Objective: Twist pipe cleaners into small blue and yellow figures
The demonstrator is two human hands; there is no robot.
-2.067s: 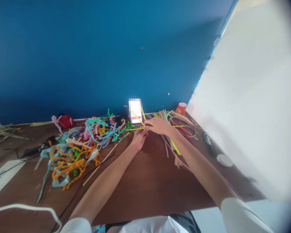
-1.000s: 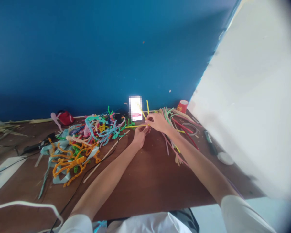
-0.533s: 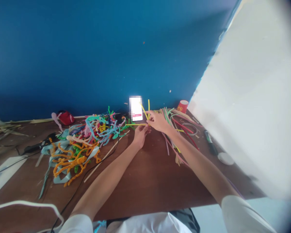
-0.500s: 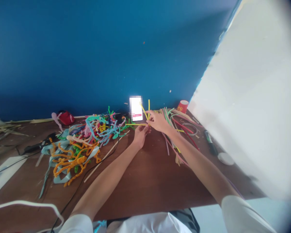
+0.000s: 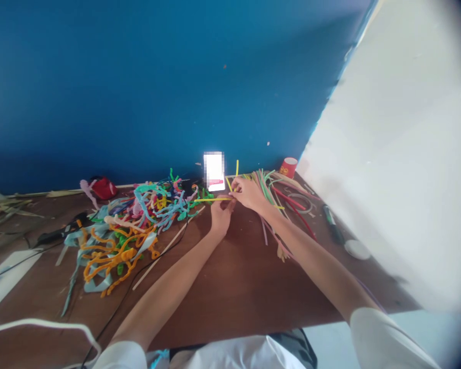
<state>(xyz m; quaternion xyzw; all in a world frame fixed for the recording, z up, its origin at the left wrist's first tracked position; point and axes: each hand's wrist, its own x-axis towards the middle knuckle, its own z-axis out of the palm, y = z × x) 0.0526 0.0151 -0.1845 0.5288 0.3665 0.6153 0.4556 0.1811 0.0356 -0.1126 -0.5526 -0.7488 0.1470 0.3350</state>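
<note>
Both hands meet over the middle of the table, pinching thin yellow pipe cleaners (image 5: 211,200) where they cross. My left hand (image 5: 222,212) is closed on them from below, with one length sticking out to the left. From the right, my right hand (image 5: 246,193) pinches the same crossing with thumb and forefinger. One yellow end points up toward the wall and another slants up to the left; a further yellow end shows right of my right wrist. How the strands join is hidden by my fingers. Just behind stands a lit phone (image 5: 216,171).
A tangled heap of bent coloured pipe cleaners (image 5: 128,253) covers the left of the table (image 5: 230,287). Straight ones (image 5: 267,187) lie to the right, with a red paper cup (image 5: 289,167), a marker (image 5: 329,215) and a white round lid (image 5: 357,249). A black cable crosses the left side.
My fingers have shifted slightly at the crossing, and my right hand has bent over it more. The slanting yellow end now shows shorter, and the left-pointing strand sits a little farther left.
</note>
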